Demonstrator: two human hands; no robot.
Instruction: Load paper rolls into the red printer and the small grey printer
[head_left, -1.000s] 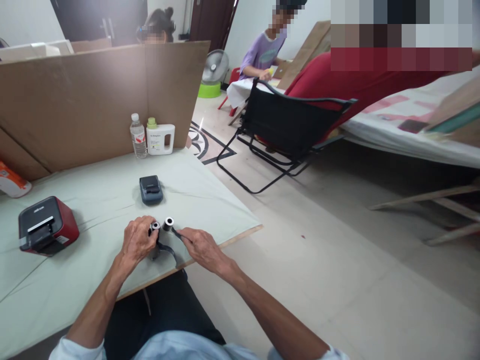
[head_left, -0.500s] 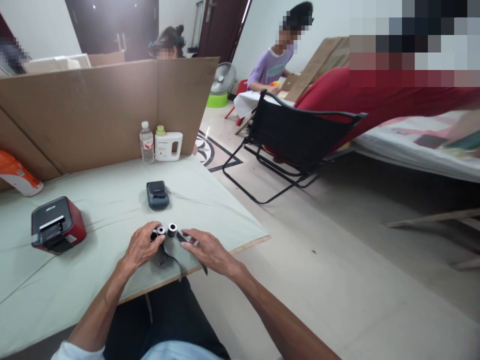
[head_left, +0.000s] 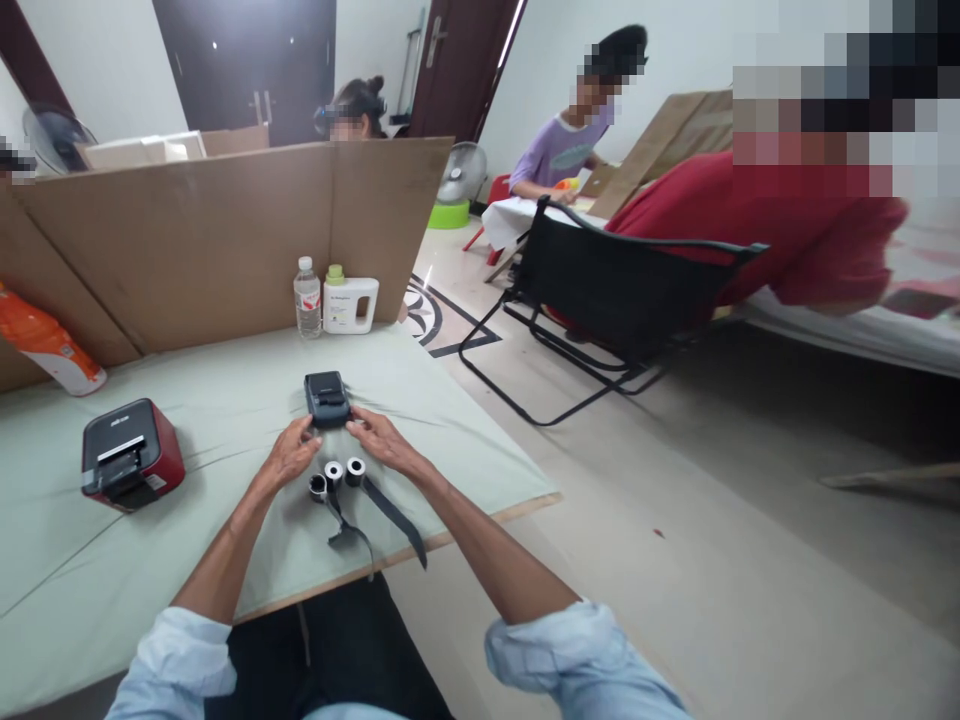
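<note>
Reaching forward over the table [head_left: 450,440] with both hands to a small dark printer [head_left: 327,397], left hand [head_left: 289,462] at its near left corner and right hand [head_left: 382,440] at its near right corner, fingertips against the casing on either side. Hands apart, with the printer between them, fingers loosely bent rather than fisted; no telling from this angle whether pinching the casing or only touching it. Just behind the fingertips, toward the body and between the two wrists: small ribbon spools [head_left: 335,474], three by the look of it, standing on end on the pale green cloth, free of both hands, with dark ribbon strips [head_left: 394,518] trailing back toward the table edge and one end hanging over it. Judging by that lie of things: spools set down and let go, ribbon loose and partly unwound, no spool in or against the printer, lid seemingly shut though too small to be sure. Well off to the left of the left hand, a red printer [head_left: 131,465], untouched. Beyond the hands, well apart, a water bottle [head_left: 307,298] and a white jug [head_left: 350,303] side by side against a cardboard screen [head_left: 210,240]. Off to the right of the right hand, beyond the table, a black folding chair [head_left: 622,290] and other people seated at work of their own.
</note>
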